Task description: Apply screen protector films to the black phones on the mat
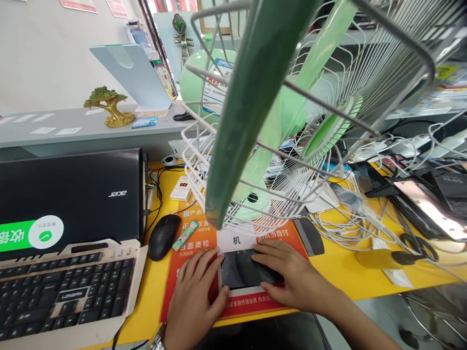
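A black smartphone (239,270) lies sideways, screen up, on a red and orange printed mat (248,305) on the yellow desk. My left hand (199,287) is at its left end, with a fingertip at the upper corner and the thumb near the lower one. My right hand (288,272) grips the right end, fingers over the far edge and thumb along the near edge. A metal watch band (157,338) is on my left wrist. The right end of the phone is partly hidden under my right fingers.
A green fan (255,112) with a white wire cage looms close above the mat. To the left are a black mouse (164,237), a keyboard (73,296) and an Acer laptop (69,194). Cables (343,214), scissors (418,245) and a yellow-handled tool (379,259) lie right.
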Tool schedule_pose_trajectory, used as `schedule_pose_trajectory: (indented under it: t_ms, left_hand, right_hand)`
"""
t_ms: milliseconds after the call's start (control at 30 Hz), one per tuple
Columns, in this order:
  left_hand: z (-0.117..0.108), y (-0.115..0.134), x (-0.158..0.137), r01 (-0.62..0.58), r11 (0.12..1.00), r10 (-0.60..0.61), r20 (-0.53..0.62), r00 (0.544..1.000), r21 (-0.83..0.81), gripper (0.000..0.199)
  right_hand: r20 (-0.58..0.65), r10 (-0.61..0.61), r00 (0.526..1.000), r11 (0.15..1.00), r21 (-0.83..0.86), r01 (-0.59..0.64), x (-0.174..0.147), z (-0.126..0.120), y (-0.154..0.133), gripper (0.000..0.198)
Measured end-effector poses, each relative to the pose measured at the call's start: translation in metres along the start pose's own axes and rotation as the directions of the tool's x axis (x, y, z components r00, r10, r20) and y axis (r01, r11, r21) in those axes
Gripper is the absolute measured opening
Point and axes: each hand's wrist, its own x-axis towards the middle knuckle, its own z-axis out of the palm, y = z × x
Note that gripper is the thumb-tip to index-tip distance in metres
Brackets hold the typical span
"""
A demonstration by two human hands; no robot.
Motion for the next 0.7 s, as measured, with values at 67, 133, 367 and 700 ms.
schedule_pose_trajectory:
  t_ms: [67, 133, 367, 700]
  left_hand:
    - [-0.002, 0.000, 0.000, 0.000, 0.999, 0.000, -0.005, 1.000, -0.036, 0.048]
    - [-0.003, -0.001, 0.000, 0.003, 0.997, -0.005, -0.023, 1.000, -0.078, 0.045]
    - [0.007, -0.006, -0.011, 0.024, 0.993, -0.043, -0.161, 0.986, -0.119, 0.050]
    - [-0.002, -0.005, -0.010, -0.053, 0.976, 0.020, -0.155, 0.988, -0.209, 0.066]
  right_hand:
    - [-0.021, -0.021, 1.000, 1.000, 0.000, 0.021, 0.001, 0.000, 0.000, 0.037]
    - [-0.062, -0.055, 0.997, 0.998, 0.025, 0.057, 0.003, 0.001, 0.001, 0.027]
    - [-0.346, 0.055, 0.937, 0.974, 0.224, 0.025, 0.011, -0.008, -0.006, 0.022]
    - [0.093, 0.230, 0.969, 0.877, 0.411, -0.248, 0.028, -0.004, -0.027, 0.022]
